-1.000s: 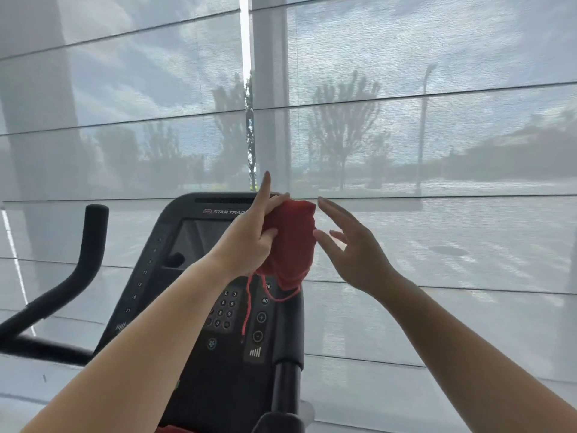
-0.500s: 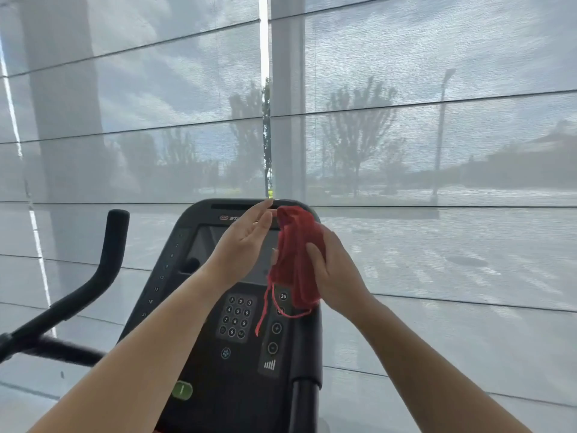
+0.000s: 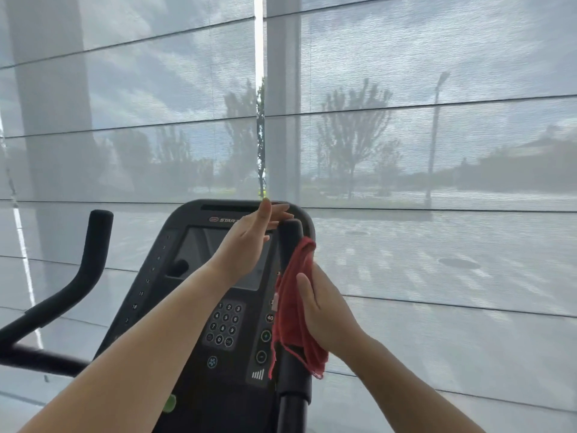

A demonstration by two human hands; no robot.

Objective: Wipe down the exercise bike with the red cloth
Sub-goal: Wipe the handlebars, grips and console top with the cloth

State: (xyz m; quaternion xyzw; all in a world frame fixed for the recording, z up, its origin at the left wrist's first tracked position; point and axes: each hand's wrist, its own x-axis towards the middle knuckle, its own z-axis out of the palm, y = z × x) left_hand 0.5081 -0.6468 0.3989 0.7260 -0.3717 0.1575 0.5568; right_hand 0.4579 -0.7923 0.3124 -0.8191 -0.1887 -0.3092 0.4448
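Observation:
The exercise bike's black console [image 3: 199, 295] with a screen and keypad fills the lower middle. Its right handlebar [image 3: 291, 242] rises upright in front of the console's right side. A red cloth [image 3: 295, 310] is wrapped against that handlebar, with my right hand [image 3: 324, 310] shut on it from the right. My left hand [image 3: 249, 242] hovers open just left of the handlebar top, fingers extended, holding nothing. The cloth hides the handlebar's middle.
The bike's left handlebar [image 3: 90, 254] curves up at the left, joined to a black crossbar [image 3: 34, 359]. A large window with translucent roller blinds [image 3: 406, 151] stands close behind the bike. A green button [image 3: 170, 403] shows low on the console.
The cloth passed from my left hand to my right hand, which then lowered it onto the right handlebar. My left hand let go and stays open near the top.

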